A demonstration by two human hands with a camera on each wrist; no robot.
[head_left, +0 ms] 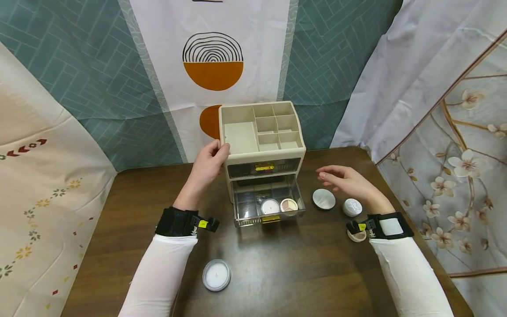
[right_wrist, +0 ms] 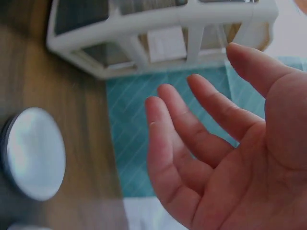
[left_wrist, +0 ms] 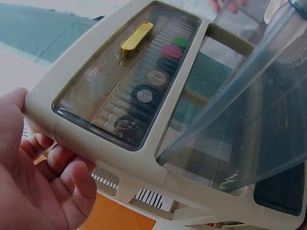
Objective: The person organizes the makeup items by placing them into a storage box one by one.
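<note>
A cream desktop organizer (head_left: 267, 153) with divided top compartments stands on the table. My left hand (head_left: 207, 163) grips its left front corner, thumb on the top edge; in the left wrist view the fingers (left_wrist: 79, 179) curl against its side. The clear lower drawer (head_left: 242, 202) is pulled out, holding a white round tin (head_left: 270, 207) and a round pan of sectioned powders (head_left: 289, 205). Above it, the tinted upper drawer (head_left: 241, 170) is closed, with several small round items inside. My right hand (head_left: 344, 180) hovers right of the organizer, fingers loosely bent, holding nothing.
Near my right hand lie a silver-lidded round tin (head_left: 324, 199), a small white round jar (head_left: 352, 207) and a beige round item (head_left: 357, 236), partly covered by the wrist camera. A white candle (head_left: 216, 275) sits near the table's front. Cloth hangs behind and at both sides.
</note>
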